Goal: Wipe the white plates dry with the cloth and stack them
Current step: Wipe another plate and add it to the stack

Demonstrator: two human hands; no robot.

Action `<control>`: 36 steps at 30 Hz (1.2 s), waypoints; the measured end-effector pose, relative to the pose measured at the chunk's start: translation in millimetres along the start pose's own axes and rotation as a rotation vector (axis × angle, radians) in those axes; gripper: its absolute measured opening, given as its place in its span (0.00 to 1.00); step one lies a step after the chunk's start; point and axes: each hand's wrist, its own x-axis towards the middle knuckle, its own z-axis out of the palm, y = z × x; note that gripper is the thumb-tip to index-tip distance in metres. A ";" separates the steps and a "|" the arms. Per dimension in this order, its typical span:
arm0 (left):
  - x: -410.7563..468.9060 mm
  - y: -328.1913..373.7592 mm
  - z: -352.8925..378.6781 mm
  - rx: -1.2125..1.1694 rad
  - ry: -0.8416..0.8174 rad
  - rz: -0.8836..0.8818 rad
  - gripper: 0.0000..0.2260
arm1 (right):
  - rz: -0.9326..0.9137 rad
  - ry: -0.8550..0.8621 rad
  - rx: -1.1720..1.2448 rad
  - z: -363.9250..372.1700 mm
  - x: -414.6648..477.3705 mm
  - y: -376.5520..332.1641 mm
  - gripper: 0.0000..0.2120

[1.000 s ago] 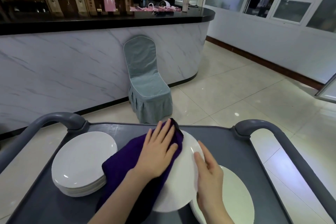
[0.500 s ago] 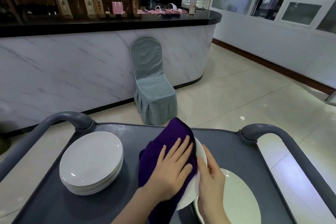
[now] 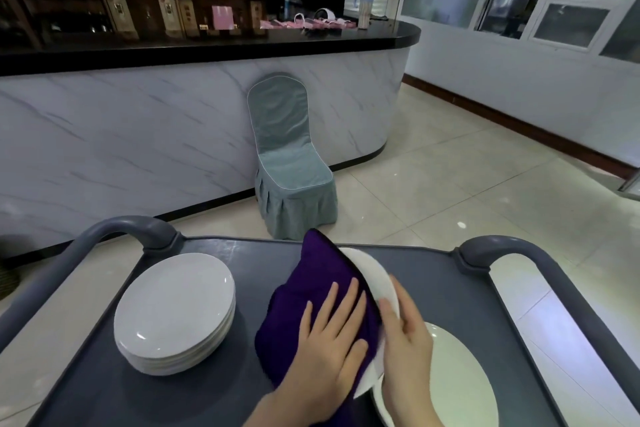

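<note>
Left grip (image 3: 329,340) — flat, pressing cloth (image 3: 311,274) onto plate (image 3: 375,274) | right grip (image 3: 408,340) — clasps plate's rim

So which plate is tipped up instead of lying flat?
The plate the right hand holds, with the left hand pressing the purple cloth on it. The left stack and the near-right plate lie flat.

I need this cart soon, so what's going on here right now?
A person is drying a white plate over the grey cart. The left hand presses a purple cloth flat against the plate, which is tilted up on edge, while the right hand grips its rim. A stack of white plates sits on the cart's left side, and another plate lies flat at the right, below the right hand.
</note>
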 end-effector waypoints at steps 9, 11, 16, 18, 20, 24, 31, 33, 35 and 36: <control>40.9 -27.5 -45.0 0.157 -0.026 -0.075 0.24 | 0.025 0.013 0.101 -13.3 9.5 -18.9 0.16; 29.8 -28.5 -41.7 0.139 -0.036 -0.073 0.24 | -0.004 0.071 0.093 -18.6 16.8 -27.9 0.17; -18.0 -5.5 -21.3 0.146 -0.017 -0.044 0.27 | -0.030 0.094 0.088 -20.3 13.5 -26.6 0.18; -25.7 5.6 -12.7 0.168 -0.013 -0.050 0.28 | -0.007 0.053 0.087 -14.6 4.8 -18.5 0.16; -20.7 9.0 -8.3 0.162 0.008 -0.061 0.27 | 0.028 0.022 0.076 -8.9 -4.7 -11.0 0.15; 9.9 2.6 -25.7 0.071 0.039 -0.076 0.27 | 0.084 -0.140 0.056 -1.0 -19.4 -6.1 0.14; 51.6 -23.3 -77.8 -0.135 0.090 0.024 0.15 | -0.216 -0.469 -0.316 -13.1 -1.9 -37.1 0.17; 48.9 -33.9 -82.3 -0.355 0.034 -0.031 0.05 | -0.272 -0.501 -0.415 -22.2 9.2 -46.0 0.16; 38.4 -43.3 -78.3 -0.558 0.016 -0.159 0.05 | -0.272 -0.492 -0.440 -30.5 17.2 -54.0 0.17; 31.9 -46.4 -74.0 -0.617 0.025 -0.214 0.08 | -0.270 -0.484 -0.439 -33.9 19.9 -56.3 0.17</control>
